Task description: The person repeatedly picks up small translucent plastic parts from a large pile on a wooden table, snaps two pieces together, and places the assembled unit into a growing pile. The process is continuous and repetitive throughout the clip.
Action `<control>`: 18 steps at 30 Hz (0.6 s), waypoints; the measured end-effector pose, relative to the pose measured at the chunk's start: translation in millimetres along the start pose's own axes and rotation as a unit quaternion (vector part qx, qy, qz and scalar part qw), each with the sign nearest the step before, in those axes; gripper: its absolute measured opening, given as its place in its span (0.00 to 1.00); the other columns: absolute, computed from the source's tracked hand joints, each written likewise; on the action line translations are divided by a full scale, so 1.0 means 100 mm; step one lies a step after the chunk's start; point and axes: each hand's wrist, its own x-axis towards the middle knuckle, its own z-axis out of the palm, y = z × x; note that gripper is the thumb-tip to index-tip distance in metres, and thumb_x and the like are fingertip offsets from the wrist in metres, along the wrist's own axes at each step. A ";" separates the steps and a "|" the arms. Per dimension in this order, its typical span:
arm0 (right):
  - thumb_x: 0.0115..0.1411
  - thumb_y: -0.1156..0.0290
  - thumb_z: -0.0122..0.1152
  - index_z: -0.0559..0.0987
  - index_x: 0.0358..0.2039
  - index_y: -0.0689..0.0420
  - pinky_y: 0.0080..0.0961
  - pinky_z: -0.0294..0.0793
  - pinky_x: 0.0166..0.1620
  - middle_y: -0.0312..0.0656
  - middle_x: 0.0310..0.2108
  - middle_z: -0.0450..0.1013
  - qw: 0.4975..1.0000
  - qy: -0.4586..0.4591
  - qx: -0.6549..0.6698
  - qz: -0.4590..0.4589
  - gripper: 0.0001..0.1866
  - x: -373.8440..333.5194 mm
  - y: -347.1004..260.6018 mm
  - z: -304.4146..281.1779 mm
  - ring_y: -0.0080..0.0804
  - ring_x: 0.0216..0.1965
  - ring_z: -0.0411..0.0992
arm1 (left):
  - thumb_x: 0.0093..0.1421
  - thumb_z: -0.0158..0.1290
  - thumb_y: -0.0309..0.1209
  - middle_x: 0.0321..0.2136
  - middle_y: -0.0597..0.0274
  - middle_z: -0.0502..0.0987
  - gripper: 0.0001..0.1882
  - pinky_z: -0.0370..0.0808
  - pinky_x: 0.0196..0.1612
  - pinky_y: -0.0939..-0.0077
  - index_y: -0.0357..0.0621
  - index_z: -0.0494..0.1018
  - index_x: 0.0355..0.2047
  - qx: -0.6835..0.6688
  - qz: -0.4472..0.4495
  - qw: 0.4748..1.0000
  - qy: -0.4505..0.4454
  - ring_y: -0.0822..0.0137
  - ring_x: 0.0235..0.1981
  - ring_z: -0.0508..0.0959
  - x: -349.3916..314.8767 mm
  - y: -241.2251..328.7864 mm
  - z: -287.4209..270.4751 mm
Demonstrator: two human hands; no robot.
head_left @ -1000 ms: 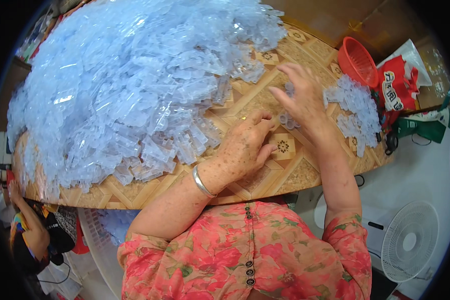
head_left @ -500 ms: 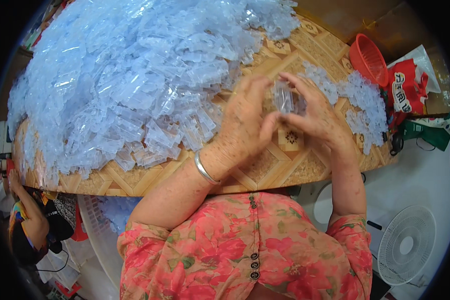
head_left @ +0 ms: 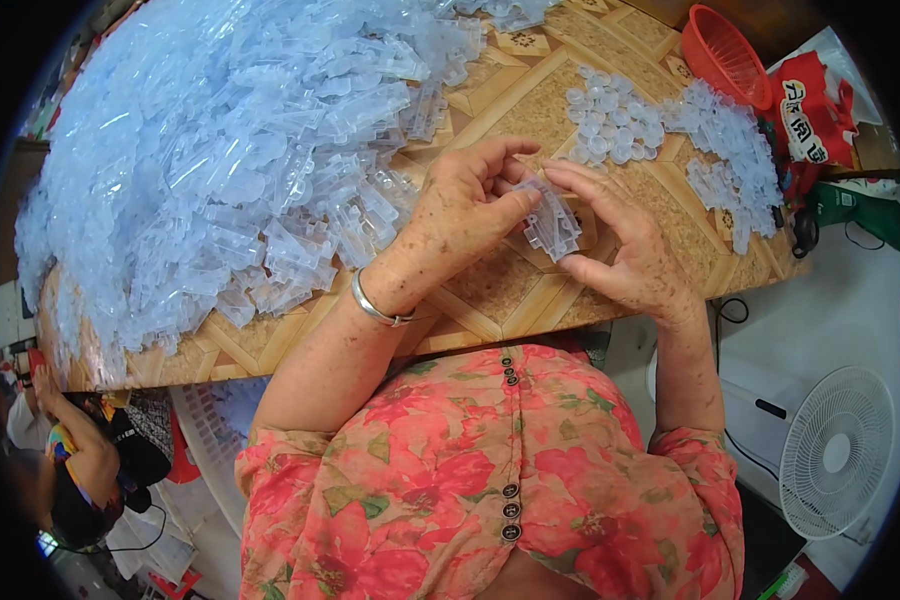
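Observation:
A clear plastic piece point(head_left: 553, 224), long and flat with ribbed edges, is held over the table between my hands. My left hand point(head_left: 470, 200), with a silver bangle at its wrist, has thumb and fingers closed on the upper left end. Curved around the other side is my right hand point(head_left: 625, 240), fingers and thumb apart; the thumb tip is beside the piece's lower end. Whether that thumb presses on it I cannot tell. A huge heap of similar clear plastic pieces point(head_left: 240, 150) covers the table to the left.
Small round clear parts point(head_left: 610, 115) lie beyond my right hand, with more small clear pieces point(head_left: 735, 155) further right. A red plastic basket point(head_left: 725, 55) and a red bag point(head_left: 815, 110) stand at the table's right edge. A white fan point(head_left: 838, 455) is at lower right; another person's arm point(head_left: 85, 440) shows at far left.
The plastic piece has shifted slightly left and down, and my left thumb and fingers have closed on its upper end. The view has moved a little, showing the round parts more fully.

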 end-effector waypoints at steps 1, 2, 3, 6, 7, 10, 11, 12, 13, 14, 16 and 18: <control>0.45 0.80 0.64 0.70 0.64 0.55 0.39 0.63 0.67 0.46 0.64 0.68 1.000 0.003 -0.004 -0.001 0.41 -0.01 0.00 0.02 0.48 0.65 0.64 | 0.64 0.57 0.23 0.41 0.64 0.79 0.26 0.78 0.40 0.82 0.35 0.66 0.62 0.002 -0.002 1.000 0.001 0.78 0.38 0.78 -0.01 0.02 0.00; 0.44 0.79 0.65 0.70 0.64 0.55 0.40 0.63 0.67 0.46 0.63 0.68 1.000 0.001 -0.005 -0.011 0.41 -0.01 0.00 0.04 0.48 0.64 0.65 | 0.64 0.56 0.23 0.40 0.64 0.79 0.27 0.78 0.40 0.82 0.35 0.66 0.62 0.014 0.006 1.000 -0.001 0.78 0.38 0.78 -0.01 0.01 0.00; 0.44 0.79 0.66 0.70 0.64 0.55 0.40 0.64 0.66 0.46 0.63 0.68 1.000 -0.001 -0.008 -0.020 0.41 0.00 -0.02 0.05 0.48 0.64 0.65 | 0.63 0.56 0.22 0.40 0.64 0.79 0.28 0.77 0.40 0.82 0.35 0.65 0.63 0.023 0.015 1.000 -0.003 0.78 0.38 0.78 -0.01 0.00 0.01; 0.42 0.78 0.68 0.70 0.63 0.55 0.41 0.65 0.65 0.47 0.63 0.68 0.999 -0.008 -0.028 -0.041 0.42 0.01 -0.07 0.10 0.49 0.62 0.66 | 0.62 0.56 0.21 0.39 0.64 0.79 0.31 0.77 0.41 0.83 0.34 0.62 0.66 0.039 0.029 0.999 -0.018 0.77 0.37 0.77 -0.03 -0.05 0.01; 0.42 0.78 0.69 0.70 0.63 0.55 0.41 0.65 0.64 0.47 0.63 0.67 0.998 -0.010 -0.037 -0.047 0.42 0.00 -0.08 0.11 0.50 0.61 0.66 | 0.62 0.56 0.20 0.38 0.64 0.79 0.33 0.76 0.41 0.83 0.34 0.60 0.67 0.042 0.031 0.998 -0.025 0.77 0.37 0.77 -0.04 -0.06 0.01; 0.41 0.78 0.70 0.71 0.63 0.56 0.41 0.65 0.63 0.47 0.63 0.67 0.998 -0.012 -0.020 -0.066 0.43 -0.02 -0.09 0.14 0.50 0.60 0.67 | 0.60 0.57 0.21 0.38 0.63 0.80 0.38 0.76 0.40 0.83 0.35 0.56 0.69 0.075 0.010 0.997 -0.022 0.77 0.36 0.77 -0.04 -0.01 -0.01; 0.41 0.78 0.71 0.71 0.62 0.56 0.41 0.66 0.63 0.47 0.62 0.67 0.998 -0.007 -0.021 -0.063 0.43 -0.03 -0.08 0.16 0.50 0.59 0.67 | 0.60 0.59 0.21 0.39 0.63 0.80 0.39 0.76 0.39 0.83 0.35 0.56 0.70 0.074 -0.009 0.997 -0.029 0.77 0.36 0.77 -0.04 -0.01 -0.03; 0.41 0.77 0.72 0.71 0.62 0.56 0.41 0.67 0.62 0.47 0.62 0.67 0.998 -0.002 -0.022 -0.060 0.43 -0.05 -0.06 0.18 0.49 0.59 0.68 | 0.59 0.60 0.22 0.39 0.62 0.80 0.40 0.76 0.39 0.83 0.35 0.55 0.70 0.073 -0.027 0.996 -0.035 0.77 0.35 0.77 -0.03 0.00 -0.05; 0.40 0.76 0.73 0.71 0.62 0.56 0.41 0.67 0.61 0.47 0.61 0.68 0.998 0.003 -0.023 -0.058 0.43 -0.06 -0.05 0.19 0.49 0.58 0.68 | 0.58 0.61 0.22 0.40 0.61 0.80 0.42 0.76 0.38 0.82 0.35 0.54 0.70 0.072 -0.045 0.996 -0.042 0.77 0.35 0.77 -0.03 0.00 -0.06; 0.40 0.74 0.75 0.71 0.62 0.56 0.41 0.68 0.60 0.47 0.59 0.68 0.998 0.024 -0.031 -0.040 0.44 -0.08 -0.06 0.22 0.49 0.58 0.68 | 0.58 0.62 0.24 0.40 0.60 0.81 0.43 0.76 0.38 0.82 0.35 0.54 0.70 0.060 -0.028 0.997 -0.033 0.77 0.35 0.77 -0.04 0.00 -0.05; 0.39 0.71 0.78 0.71 0.62 0.55 0.41 0.70 0.59 0.47 0.56 0.69 0.996 0.068 -0.052 0.001 0.45 -0.15 -0.09 0.25 0.48 0.57 0.69 | 0.56 0.65 0.26 0.40 0.58 0.81 0.45 0.76 0.37 0.82 0.35 0.54 0.70 0.034 0.008 0.999 -0.024 0.78 0.34 0.76 -0.03 0.00 0.01; 0.38 0.65 0.80 0.71 0.62 0.54 0.41 0.71 0.57 0.47 0.55 0.69 0.986 0.126 -0.097 0.050 0.47 -0.19 -0.05 0.30 0.49 0.56 0.69 | 0.55 0.67 0.29 0.40 0.57 0.81 0.44 0.76 0.37 0.80 0.36 0.58 0.69 0.114 0.047 0.992 -0.005 0.75 0.33 0.77 -0.02 -0.03 0.03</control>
